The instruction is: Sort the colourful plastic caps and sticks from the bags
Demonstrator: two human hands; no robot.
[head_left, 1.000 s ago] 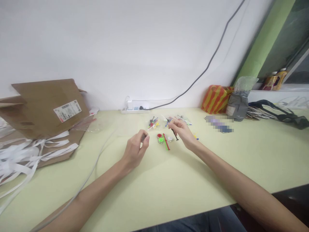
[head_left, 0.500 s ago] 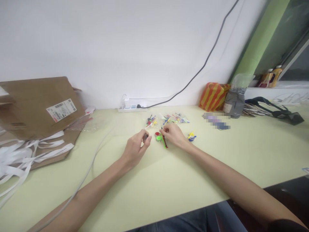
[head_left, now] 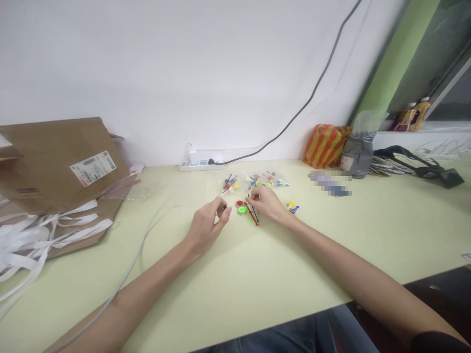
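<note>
Left hand (head_left: 204,231) pinching small dark part (head_left: 221,211) between thumb and fingertips, raised above table. Right hand (head_left: 267,204) with fingertips pressed together just above thin black rod (head_left: 254,214); grip on rod, cannot tell. Between hands, on pale green table (head_left: 279,274): red disc (head_left: 240,203), green disc (head_left: 242,210), red stick (head_left: 251,215). Farther: transparent bags of coloured plastic parts (head_left: 230,185). To right: yellow-blue plastic piece (head_left: 293,207).

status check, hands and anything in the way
Left hand pinching small dark piece. Right hand at red and black sticks, by green disc. Grey cable beside left forearm.
</note>
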